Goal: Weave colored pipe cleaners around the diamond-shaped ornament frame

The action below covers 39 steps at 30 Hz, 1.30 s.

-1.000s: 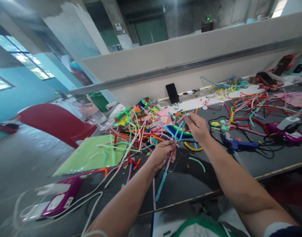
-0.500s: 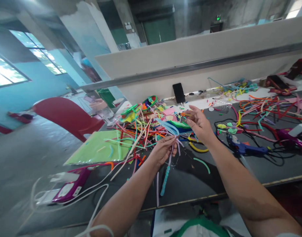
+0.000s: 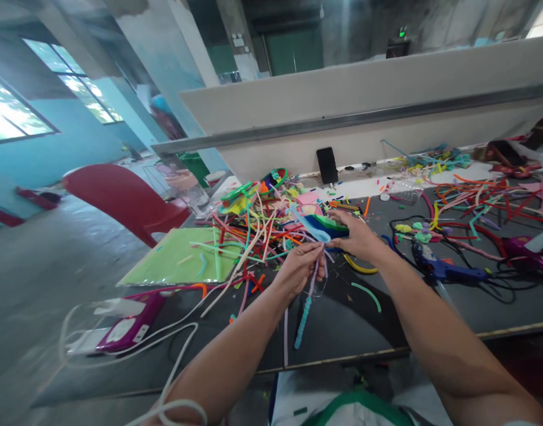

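In the head view my left hand (image 3: 304,267) pinches a bunch of pipe cleaners near the middle of the table. Its twisted stem is purple (image 3: 313,283) with a turquoise coiled lower end (image 3: 303,324) pointing down toward me. Light-blue pipe-cleaner loops (image 3: 316,228) stick out above the pinch. My right hand (image 3: 359,238) is just to their right, fingers apart and thumb close to the loops; whether the thumb touches them I cannot tell. Behind the hands lies a blue and green curved piece (image 3: 327,225). A loose purple pipe cleaner (image 3: 286,337) rests below my left hand.
A tangle of coloured pipe cleaners (image 3: 254,231) covers the table behind my hands. To the left are a green sheet pack (image 3: 165,260) and a purple device (image 3: 128,322) with a white cable. A blue glue gun (image 3: 453,271) lies right; a phone (image 3: 327,165) leans at the back.
My right hand has come down and left, closer to the light-blue loops. My left hand keeps its pinch on the bunch. The view has shifted slightly.
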### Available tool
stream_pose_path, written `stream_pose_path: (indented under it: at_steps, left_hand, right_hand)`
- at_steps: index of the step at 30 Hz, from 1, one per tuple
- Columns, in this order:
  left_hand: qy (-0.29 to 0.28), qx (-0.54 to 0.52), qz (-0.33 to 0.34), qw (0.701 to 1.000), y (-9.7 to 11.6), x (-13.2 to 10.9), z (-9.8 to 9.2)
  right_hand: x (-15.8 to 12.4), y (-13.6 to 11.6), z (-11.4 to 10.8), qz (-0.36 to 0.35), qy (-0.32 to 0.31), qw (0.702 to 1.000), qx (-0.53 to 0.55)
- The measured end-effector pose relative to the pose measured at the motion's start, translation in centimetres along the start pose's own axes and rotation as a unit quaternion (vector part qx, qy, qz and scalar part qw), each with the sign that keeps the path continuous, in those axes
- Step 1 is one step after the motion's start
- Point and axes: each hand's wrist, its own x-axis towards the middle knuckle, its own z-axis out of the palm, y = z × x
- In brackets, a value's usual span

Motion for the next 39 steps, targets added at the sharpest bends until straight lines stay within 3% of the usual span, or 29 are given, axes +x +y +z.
stream_pose_path:
  at_steps: [10,15,19,25,39]
  left_hand:
    - [0.009,0.052,0.006,0.999,-0.8,0.1,0.1]
    - [0.032,0.054,0.001,0.998,-0.8,0.3,0.0]
    - [0.055,0.044,0.006,0.998,-0.7,0.4,0.0]
    - [0.073,0.034,0.023,0.996,-0.9,0.4,0.0]
    - [0.126,0.062,0.027,0.99,-2.0,1.0,0.1]
  right_hand:
    - [0.2,0.5,0.2,0.033,0.026,0.998,-0.045]
    - [0.0,-0.7,0.9,-0.015,0.1,0.974,-0.203]
    - [-0.3,-1.4,1.9,-0.043,0.098,0.952,-0.288]
    - [-0.7,-1.5,3.2,-0.007,0.129,0.941,-0.312]
    - [0.1,-2.0,6.1,0.08,0.084,0.954,-0.276]
